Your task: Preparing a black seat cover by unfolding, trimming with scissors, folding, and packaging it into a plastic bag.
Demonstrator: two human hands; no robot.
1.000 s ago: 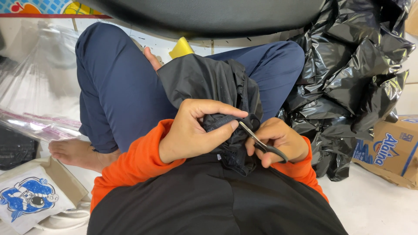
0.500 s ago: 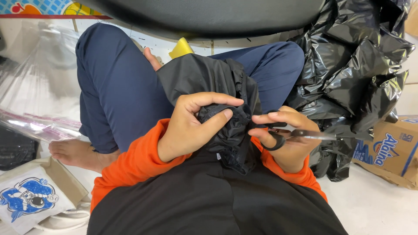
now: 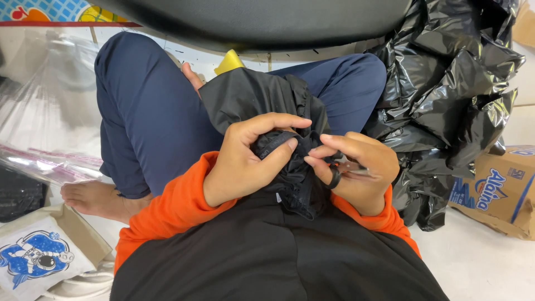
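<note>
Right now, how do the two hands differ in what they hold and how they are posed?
The left hand pinches a fold of the black garment between thumb and fingers; the right hand holds small black-handled scissors, a finger through the loop. The left hand lies knuckles-up, the right hand curls inward. Both wear orange sleeves and meet at the fabric.

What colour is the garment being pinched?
Black garment, clearest in the head view.

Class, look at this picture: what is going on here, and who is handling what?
A person sits cross-legged on the floor with a black garment in the lap. The left hand pinches a gathered edge of the fabric between thumb and fingers. The right hand holds small black-handled scissors close against the same spot, fingertips touching the cloth. Crumpled black plastic bags lie at the right, beside a cardboard box.
</note>
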